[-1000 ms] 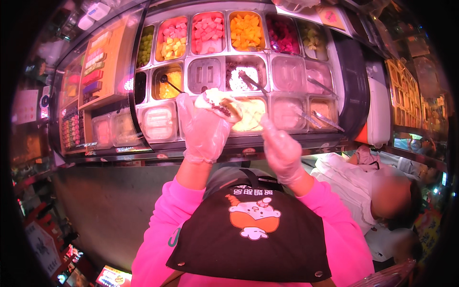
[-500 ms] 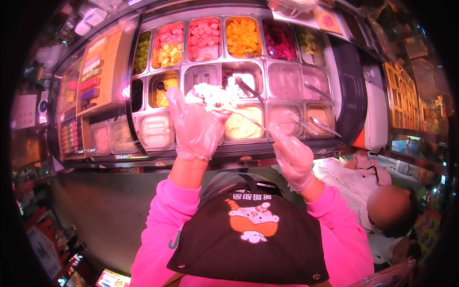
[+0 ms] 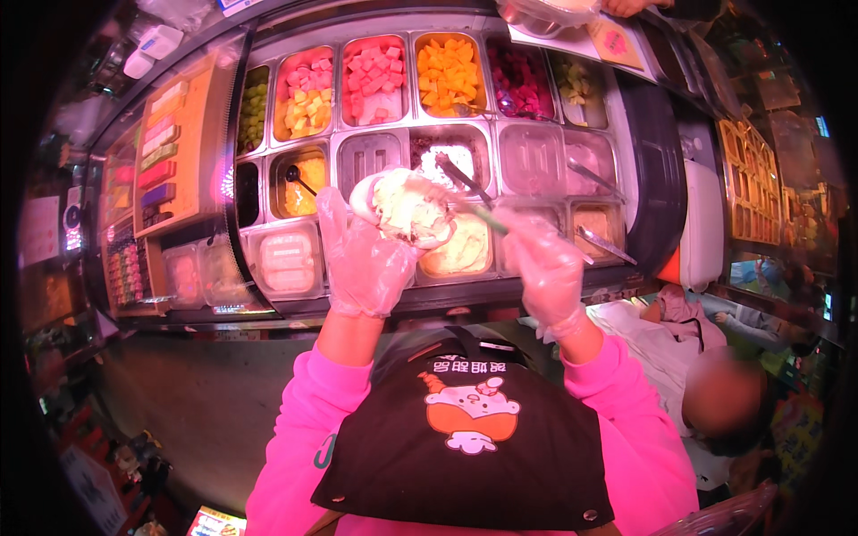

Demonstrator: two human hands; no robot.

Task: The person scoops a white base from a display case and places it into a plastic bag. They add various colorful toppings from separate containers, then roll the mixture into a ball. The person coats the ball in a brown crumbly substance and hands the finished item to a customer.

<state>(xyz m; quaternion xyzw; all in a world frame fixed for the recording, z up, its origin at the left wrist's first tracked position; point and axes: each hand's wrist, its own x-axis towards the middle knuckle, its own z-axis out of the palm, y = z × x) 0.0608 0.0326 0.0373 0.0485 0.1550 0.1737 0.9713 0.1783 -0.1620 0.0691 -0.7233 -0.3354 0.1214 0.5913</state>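
In a clear plastic glove, my left hand (image 3: 365, 268) cups a pale round dessert (image 3: 407, 210) piled with cream, with dark bits at its lower edge. Its thumb stands up at the left side. My gloved right hand (image 3: 547, 279) is closed round a thin-handled utensil (image 3: 490, 218) pointing toward the dessert. Blur hides the utensil's exact kind and tip. Beneath the dessert's right edge lies a pan of pale yellow cream (image 3: 465, 246). Behind it, a pan holds white cream and dark filling (image 3: 427, 161), with a dark-handled utensil (image 3: 465, 177) resting in it.
Metal pans of mango cubes (image 3: 450, 76), pink cubes (image 3: 375, 76) and dark red fruit (image 3: 518, 80) line the back. A lidded pan (image 3: 286, 259) sits at front left. Tongs (image 3: 603, 243) lie at front right. A wooden tray (image 3: 183, 134) stands left. Another person (image 3: 724, 384) is at right.
The dessert now faces up more, with its cream looking broader and flatter. My right hand has risen slightly with the utensil. Another person's hand has come in at the far top right.
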